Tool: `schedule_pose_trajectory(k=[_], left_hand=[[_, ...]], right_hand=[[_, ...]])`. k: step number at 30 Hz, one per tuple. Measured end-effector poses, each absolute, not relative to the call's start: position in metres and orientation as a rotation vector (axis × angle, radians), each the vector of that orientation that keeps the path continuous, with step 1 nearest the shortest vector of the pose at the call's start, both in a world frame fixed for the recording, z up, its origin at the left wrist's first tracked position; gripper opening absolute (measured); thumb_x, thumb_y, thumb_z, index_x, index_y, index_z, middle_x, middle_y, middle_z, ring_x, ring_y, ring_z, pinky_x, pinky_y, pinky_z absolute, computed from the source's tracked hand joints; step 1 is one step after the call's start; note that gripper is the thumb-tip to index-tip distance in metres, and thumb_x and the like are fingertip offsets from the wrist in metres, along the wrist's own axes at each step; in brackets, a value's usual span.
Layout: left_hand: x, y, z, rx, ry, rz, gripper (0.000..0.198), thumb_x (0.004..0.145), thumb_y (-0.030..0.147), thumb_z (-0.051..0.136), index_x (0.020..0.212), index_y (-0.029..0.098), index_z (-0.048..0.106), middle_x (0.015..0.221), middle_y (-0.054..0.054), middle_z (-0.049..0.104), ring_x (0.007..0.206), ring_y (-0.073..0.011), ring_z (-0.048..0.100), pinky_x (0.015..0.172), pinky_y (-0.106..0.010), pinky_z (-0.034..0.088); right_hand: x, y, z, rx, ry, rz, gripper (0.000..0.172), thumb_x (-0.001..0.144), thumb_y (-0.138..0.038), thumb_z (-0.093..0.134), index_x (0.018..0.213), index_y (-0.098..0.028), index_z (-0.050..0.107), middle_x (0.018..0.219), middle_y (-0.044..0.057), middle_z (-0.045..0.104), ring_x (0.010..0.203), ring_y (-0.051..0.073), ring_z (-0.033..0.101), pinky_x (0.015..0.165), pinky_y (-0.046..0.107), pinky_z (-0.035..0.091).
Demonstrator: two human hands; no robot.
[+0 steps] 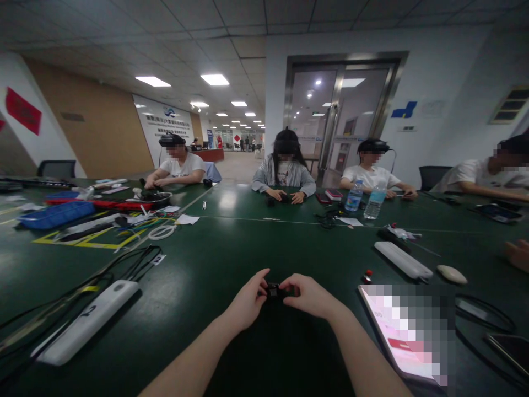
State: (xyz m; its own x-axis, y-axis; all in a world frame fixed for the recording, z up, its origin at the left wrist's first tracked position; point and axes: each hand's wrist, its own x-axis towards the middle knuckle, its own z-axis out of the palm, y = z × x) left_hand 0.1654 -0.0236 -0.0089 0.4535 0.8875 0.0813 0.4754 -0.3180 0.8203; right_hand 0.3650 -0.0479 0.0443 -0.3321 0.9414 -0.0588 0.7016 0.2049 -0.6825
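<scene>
A small black object [273, 290] lies between my hands, low over the dark green table [231, 248]. My left hand [250, 298] has its fingers curled at the object's left side. From the other side, my right hand [308, 295] meets the object with thumb and forefinger. Both hands grip it at its edges. Its details are too small and dark to make out.
A white power strip [88, 322] with black cables is at the left. At the right are a tablet [399, 336], a white strip [403, 261], a mouse [452, 274] and bottles [375, 201]. A blue tray [58, 214] sits far left. Several people sit opposite.
</scene>
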Motion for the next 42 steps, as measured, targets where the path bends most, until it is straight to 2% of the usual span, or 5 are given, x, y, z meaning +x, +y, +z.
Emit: schedule_pose_trajectory(k=[6,10,27,34,42], left_hand=[[0.166,-0.024,-0.006,1.905,1.129,0.715,0.063,0.074,0.006,0.046,0.128,0.03,0.026,0.103,-0.001,0.049,0.084,-0.01,0.054,0.078,-0.027,0.045],[0.166,-0.022,-0.01,1.89,1.118,0.73,0.064,0.073,0.006,0.046,0.129,0.03,0.024,0.104,-0.001,0.049,0.081,-0.0091,0.055,0.077,-0.026,0.046],[0.166,-0.024,-0.002,1.892,1.139,0.708,0.066,0.072,0.005,0.046,0.129,0.029,0.024,0.106,-0.002,0.048,0.083,-0.01,0.054,0.079,-0.027,0.045],[0.165,-0.026,0.001,1.904,1.144,0.674,0.064,0.074,0.007,0.046,0.13,0.029,0.024,0.11,-0.004,0.047,0.086,-0.0117,0.053,0.077,-0.028,0.045],[0.165,-0.025,-0.002,1.877,1.108,0.69,0.064,0.074,0.008,0.046,0.13,0.03,0.023,0.109,-0.003,0.046,0.087,-0.012,0.053,0.077,-0.028,0.046]], right_hand=[[0.348,-0.051,0.039,-1.555,-2.132,0.821,0.033,0.068,-0.031,0.059,0.101,-0.028,0.057,0.096,0.0,0.052,0.087,0.017,0.052,0.073,0.03,0.041],[0.344,-0.049,0.033,-1.535,-2.106,0.791,0.023,0.07,-0.029,0.058,0.092,-0.026,0.06,0.096,0.0,0.052,0.089,0.018,0.051,0.075,0.031,0.04],[0.354,-0.033,0.023,-1.313,-1.566,1.089,0.019,0.072,-0.031,0.056,0.087,-0.021,0.054,0.085,0.002,0.06,0.081,0.017,0.055,0.074,0.032,0.042],[0.38,-0.024,0.013,-1.306,-1.262,1.249,0.028,0.069,-0.035,0.059,0.093,-0.021,0.056,0.089,0.003,0.06,0.067,0.012,0.051,0.053,0.024,0.036],[0.384,-0.023,0.008,-1.226,-1.139,1.384,0.032,0.066,-0.035,0.062,0.095,-0.022,0.057,0.096,0.003,0.061,0.065,0.011,0.051,0.052,0.022,0.035]])
